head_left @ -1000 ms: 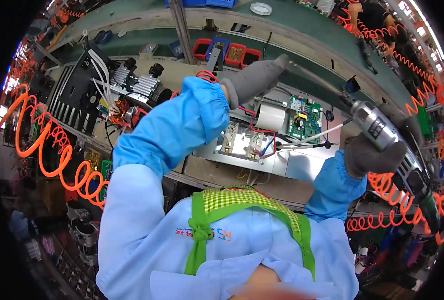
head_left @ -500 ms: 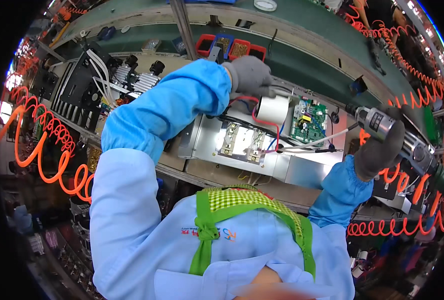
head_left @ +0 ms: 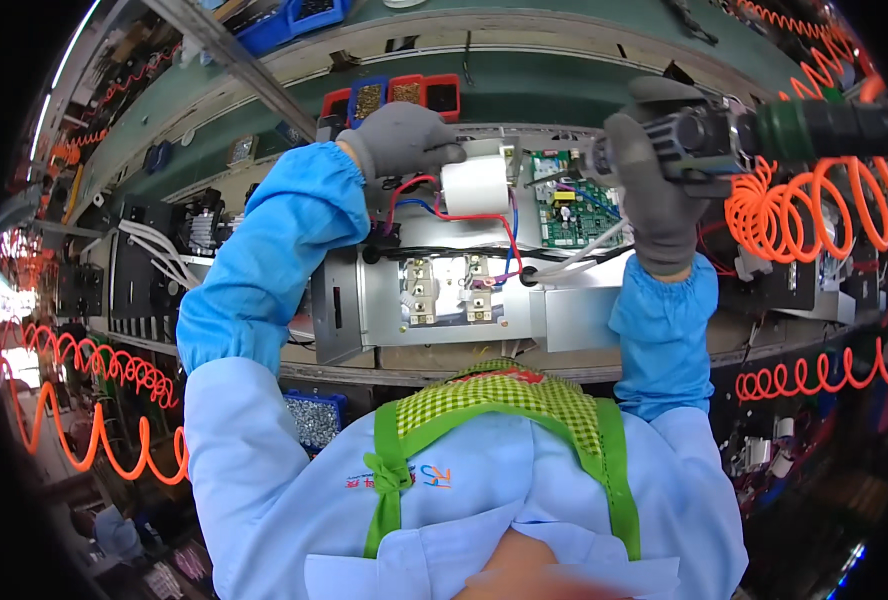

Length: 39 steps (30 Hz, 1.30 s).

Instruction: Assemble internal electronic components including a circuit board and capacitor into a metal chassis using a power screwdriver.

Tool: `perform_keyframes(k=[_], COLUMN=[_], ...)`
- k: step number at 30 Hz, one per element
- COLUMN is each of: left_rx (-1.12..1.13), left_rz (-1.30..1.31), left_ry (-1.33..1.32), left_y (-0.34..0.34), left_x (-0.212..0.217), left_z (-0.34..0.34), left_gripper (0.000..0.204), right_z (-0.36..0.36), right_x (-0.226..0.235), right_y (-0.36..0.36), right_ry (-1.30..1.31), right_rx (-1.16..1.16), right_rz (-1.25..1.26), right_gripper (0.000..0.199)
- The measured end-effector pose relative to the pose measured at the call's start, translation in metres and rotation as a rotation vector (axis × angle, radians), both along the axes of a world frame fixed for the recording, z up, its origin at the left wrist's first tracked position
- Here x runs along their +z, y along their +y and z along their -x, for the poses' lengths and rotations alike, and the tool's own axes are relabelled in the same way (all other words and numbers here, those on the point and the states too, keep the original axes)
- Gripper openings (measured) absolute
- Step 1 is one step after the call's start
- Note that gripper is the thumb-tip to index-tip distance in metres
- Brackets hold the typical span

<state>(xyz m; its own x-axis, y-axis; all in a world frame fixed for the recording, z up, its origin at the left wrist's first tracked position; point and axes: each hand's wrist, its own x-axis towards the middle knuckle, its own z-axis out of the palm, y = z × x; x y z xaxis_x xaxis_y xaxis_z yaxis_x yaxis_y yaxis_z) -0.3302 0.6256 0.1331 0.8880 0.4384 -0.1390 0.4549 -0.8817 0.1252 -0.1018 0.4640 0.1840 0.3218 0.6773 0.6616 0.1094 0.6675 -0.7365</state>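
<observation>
My left hand (head_left: 404,140), in a grey glove, hangs beside the top of a white cylinder (head_left: 477,186) with red and blue wires. Its fingers are curled together; anything between them is too small to make out. My right hand (head_left: 656,195), also gloved, grips a grey metal power screwdriver (head_left: 692,140) with a dark rear end. The tool lies almost level, its thin bit pointing left over a green circuit board (head_left: 576,215), near the cylinder. Cylinder and board sit in an open sheet-metal housing (head_left: 374,300), with two metal terminal blocks (head_left: 421,292) nearer me.
Red and blue bins (head_left: 404,90) of small parts stand behind the housing. Orange coiled hoses (head_left: 804,205) hang at the right, others at the left. A blue bin of screws (head_left: 316,418) is below the bench edge. A metal post (head_left: 234,60) rises at the far left.
My right hand has brought the screwdriver leftward over the circuit board, turning its bit toward the white cylinder. My left hand stays near the cylinder's top. The whole view has shifted.
</observation>
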Motion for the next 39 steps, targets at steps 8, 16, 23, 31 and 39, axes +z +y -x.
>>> perform_keyframes(k=[8, 16, 23, 31, 39], left_rx=[0.015, -0.071, 0.01, -0.051, -0.002], left_rz=[-0.006, -0.035, -0.028, -0.09, -0.118], left_ry=[-0.034, -0.179, -0.027, -0.109, -0.075], left_y=[0.005, 0.002, -0.001, -0.004, -0.003], left_x=[-0.008, -0.011, -0.008, -0.006, -0.012], left_z=[0.004, 0.003, 0.0, 0.004, -0.001], left_gripper=[0.033, 0.025, 0.03, 0.027, 0.033], right_z=[0.002, 0.003, -0.005, 0.021, 0.028], right_x=[-0.021, -0.042, -0.056, -0.031, -0.029], right_y=[0.017, 0.033, 0.038, 0.048, 0.07], right_ry=[0.072, 0.03, -0.201, -0.204, -0.243], right_rx=[0.023, 0.0, 0.014, -0.007, 0.043], right_rz=[0.013, 0.043, 0.075, 0.204, 0.375], right_gripper=[0.033, 0.028, 0.031, 0.03, 0.025])
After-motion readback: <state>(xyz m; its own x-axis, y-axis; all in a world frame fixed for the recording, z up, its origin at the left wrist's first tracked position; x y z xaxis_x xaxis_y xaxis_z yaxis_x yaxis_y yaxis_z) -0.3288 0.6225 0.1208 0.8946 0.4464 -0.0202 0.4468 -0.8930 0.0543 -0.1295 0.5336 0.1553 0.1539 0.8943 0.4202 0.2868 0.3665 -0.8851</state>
